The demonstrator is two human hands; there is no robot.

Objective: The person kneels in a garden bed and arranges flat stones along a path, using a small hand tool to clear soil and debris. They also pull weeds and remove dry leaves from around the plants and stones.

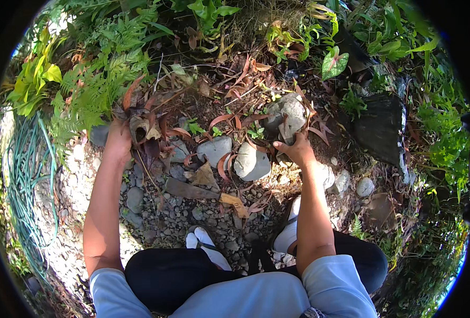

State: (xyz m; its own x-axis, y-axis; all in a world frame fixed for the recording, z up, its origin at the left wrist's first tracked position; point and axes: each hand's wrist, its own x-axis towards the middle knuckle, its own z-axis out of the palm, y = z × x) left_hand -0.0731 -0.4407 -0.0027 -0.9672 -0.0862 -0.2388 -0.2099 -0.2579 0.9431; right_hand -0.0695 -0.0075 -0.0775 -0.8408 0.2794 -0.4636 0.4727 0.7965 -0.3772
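Note:
My left hand (119,139) is closed around a bunch of dry brown leaves (151,129), held above the stones at the left of the bed. At the right, my right hand (300,151) grips a few dry leaves (286,131) in front of a large grey rock (288,111); its fingertips are partly hidden. Reddish fallen leaves (221,119) lie on the dark soil between both hands. Below them, on the gravel, rests a knife with a broad dark blade (191,190) and a yellowish handle (235,204) that bears markings.
Border stones (253,161) run across the bed's front edge. A coiled green hose (30,190) lies at the left. Ferns (96,83) overhang the back left, and a black plastic sheet or container (380,131) stands at the right. My sandalled feet (209,246) are on gravel.

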